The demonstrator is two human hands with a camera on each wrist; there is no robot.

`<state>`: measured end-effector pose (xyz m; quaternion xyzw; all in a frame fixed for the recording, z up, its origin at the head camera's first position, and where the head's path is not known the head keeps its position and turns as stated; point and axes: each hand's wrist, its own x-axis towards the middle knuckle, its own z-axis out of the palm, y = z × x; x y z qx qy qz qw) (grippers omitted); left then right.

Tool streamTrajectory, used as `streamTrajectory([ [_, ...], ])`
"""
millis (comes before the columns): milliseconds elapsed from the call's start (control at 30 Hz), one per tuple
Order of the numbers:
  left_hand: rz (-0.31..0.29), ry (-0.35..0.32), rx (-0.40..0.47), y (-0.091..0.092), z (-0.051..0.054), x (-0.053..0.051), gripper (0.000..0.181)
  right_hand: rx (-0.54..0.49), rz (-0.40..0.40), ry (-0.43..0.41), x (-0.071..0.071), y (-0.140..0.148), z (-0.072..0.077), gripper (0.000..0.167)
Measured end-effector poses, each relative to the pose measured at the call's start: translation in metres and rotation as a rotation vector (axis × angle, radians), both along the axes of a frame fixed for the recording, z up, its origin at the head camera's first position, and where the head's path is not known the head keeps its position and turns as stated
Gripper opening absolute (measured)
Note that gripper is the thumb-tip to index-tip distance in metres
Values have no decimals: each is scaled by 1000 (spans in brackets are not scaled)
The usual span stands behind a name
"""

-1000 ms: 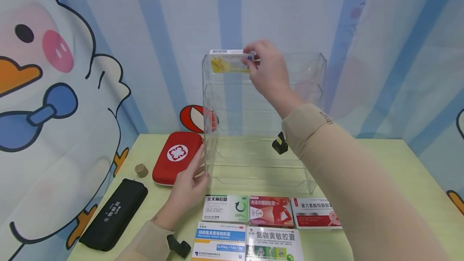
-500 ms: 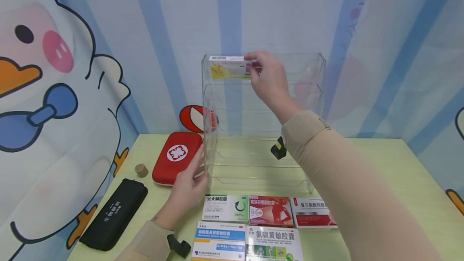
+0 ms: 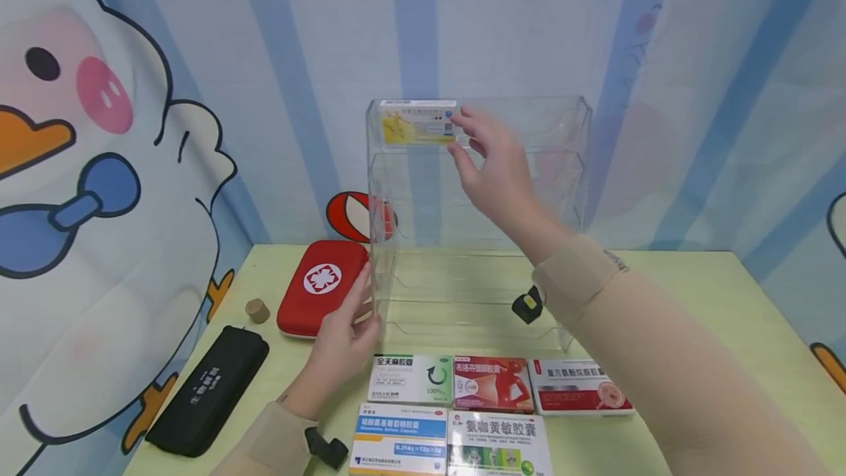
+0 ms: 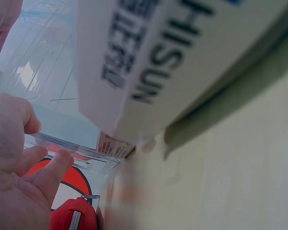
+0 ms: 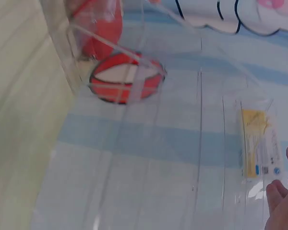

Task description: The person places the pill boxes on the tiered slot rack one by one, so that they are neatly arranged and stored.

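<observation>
In the head view, a white-and-yellow medicine box (image 3: pixel 418 125) stands upright in the left end of the top tier of a clear acrylic rack (image 3: pixel 555 127). My right hand (image 3: pixel 494 171) is just to the right of this box, thumb and fingers apart with nothing between them. A small gap between those fingers and the yellow box (image 5: pixel 262 146) shows in the right wrist view. Low on the rack's left side, my left hand (image 3: pixel 345 340) holds the side panel. The left wrist view has the left thumb and fingers (image 4: pixel 48 175) on either side of the clear panel edge.
Several medicine boxes lie in two rows before the rack, among them a red box (image 3: pixel 493 386) and a blue-and-white box (image 3: pixel 399 439). Left of the rack are a red first-aid case (image 3: pixel 317 289), a small cork-like cylinder (image 3: pixel 257 311) and a black zip pouch (image 3: pixel 208 391).
The yellow-and-white box has moved down into the top tier. My right hand has let go of it and drawn slightly right and down. The left hand stays on the rack.
</observation>
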<state>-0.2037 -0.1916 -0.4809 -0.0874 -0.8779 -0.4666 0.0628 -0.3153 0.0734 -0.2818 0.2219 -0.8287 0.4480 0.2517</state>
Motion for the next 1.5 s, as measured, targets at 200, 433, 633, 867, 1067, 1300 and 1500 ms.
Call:
streamTrajectory([
  [200,6,9,-7,-3,-1,2,99,125,84,70,46,13,-32,47],
  [433,2,-9,4,-4,-2,3,98,275,149,57,107,39,-80,49],
  [633,0,-9,7,-1,-7,3,98,365,157,-88,153,71,-123,48],
  [867,-8,-9,10,4,-6,1,98,435,168,-230,194,101,-160,34],
  [1067,-7,2,16,3,-3,-2,98,578,181,-480,211,119,-176,43],
  [1300,-7,7,27,1,-1,-1,97,580,273,-612,220,132,-198,59],
  [1500,5,-11,36,2,-1,2,99,581,231,-560,225,135,-208,64],
])
